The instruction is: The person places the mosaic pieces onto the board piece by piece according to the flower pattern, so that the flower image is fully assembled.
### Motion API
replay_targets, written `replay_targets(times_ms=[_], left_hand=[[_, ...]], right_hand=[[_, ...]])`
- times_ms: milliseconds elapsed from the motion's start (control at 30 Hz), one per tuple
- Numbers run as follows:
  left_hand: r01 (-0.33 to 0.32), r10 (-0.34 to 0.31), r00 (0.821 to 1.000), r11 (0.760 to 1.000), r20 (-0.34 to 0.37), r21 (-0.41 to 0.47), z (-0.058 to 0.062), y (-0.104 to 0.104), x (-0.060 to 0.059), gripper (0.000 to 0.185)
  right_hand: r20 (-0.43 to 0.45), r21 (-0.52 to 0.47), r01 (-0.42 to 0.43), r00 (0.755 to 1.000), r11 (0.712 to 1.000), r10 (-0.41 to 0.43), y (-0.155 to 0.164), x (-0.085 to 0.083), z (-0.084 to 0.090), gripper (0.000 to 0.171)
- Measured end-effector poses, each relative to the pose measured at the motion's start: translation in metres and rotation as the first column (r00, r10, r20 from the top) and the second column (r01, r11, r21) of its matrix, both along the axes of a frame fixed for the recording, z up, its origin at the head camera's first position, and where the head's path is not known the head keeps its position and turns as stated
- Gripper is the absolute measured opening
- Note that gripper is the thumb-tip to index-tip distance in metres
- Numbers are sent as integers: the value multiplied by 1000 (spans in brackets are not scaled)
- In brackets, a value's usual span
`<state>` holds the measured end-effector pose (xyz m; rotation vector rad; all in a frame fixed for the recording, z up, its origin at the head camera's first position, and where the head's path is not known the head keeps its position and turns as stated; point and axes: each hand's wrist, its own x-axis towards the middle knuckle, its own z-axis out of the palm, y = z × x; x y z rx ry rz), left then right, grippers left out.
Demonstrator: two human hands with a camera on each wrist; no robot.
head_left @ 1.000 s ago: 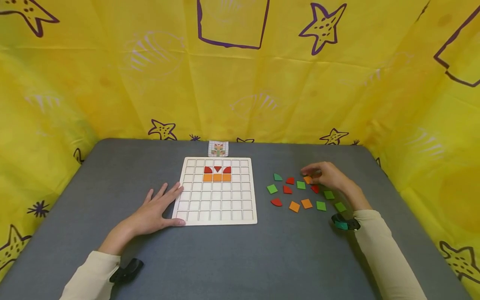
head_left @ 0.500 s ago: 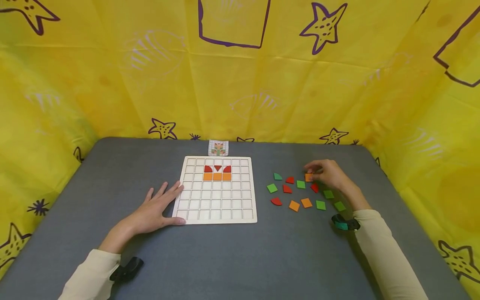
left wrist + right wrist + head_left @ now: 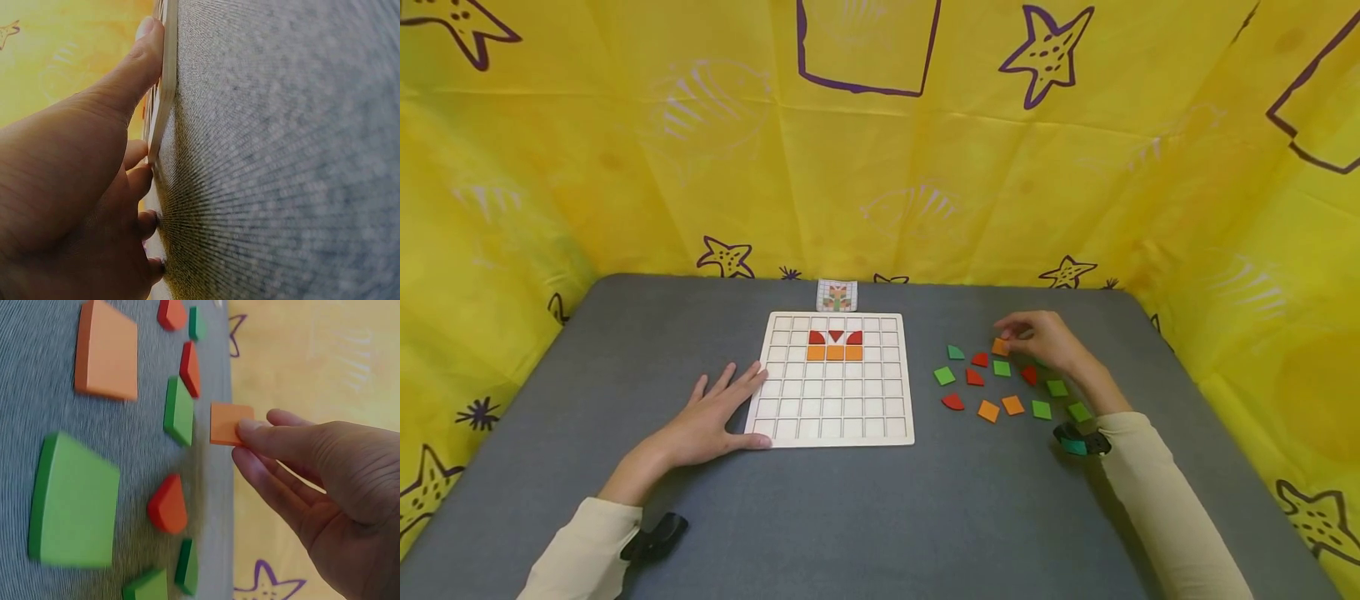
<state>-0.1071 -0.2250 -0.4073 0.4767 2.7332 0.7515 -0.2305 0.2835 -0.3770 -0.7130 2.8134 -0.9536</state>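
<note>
A white wooden grid board (image 3: 832, 417) lies mid-table, with three red pieces (image 3: 835, 337) above three orange squares (image 3: 834, 353) set in its upper rows. My left hand (image 3: 715, 421) lies flat on the table, fingers straight, thumb (image 3: 134, 69) against the board's edge (image 3: 164, 94). My right hand (image 3: 1037, 340) pinches an orange square tile (image 3: 999, 346) (image 3: 229, 424) lifted just above the table, over a scatter of loose red, green and orange tiles (image 3: 1011, 387).
A small pattern card (image 3: 837, 296) leans against the yellow starfish backdrop (image 3: 880, 167) behind the board. The backdrop walls in the grey table (image 3: 880, 517) on three sides. Loose tiles (image 3: 106, 350) lie right of the board.
My right hand has picked the orange tile off the table and moved it a little left and up. The left hand and board have stayed still.
</note>
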Motion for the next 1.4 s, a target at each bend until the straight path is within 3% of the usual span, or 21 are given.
replay_targets(times_ms=[867, 1400], left_hand=[[-1, 1, 1000, 1000, -16, -1, 0, 0, 1, 105], [-9, 9, 1000, 1000, 8, -5, 0, 0, 0, 106]], right_hand=[[-49, -42, -129, 991, 991, 127, -64, -5, -5, 27], [-50, -65, -191, 981, 979, 188, -110, -7, -2, 26]])
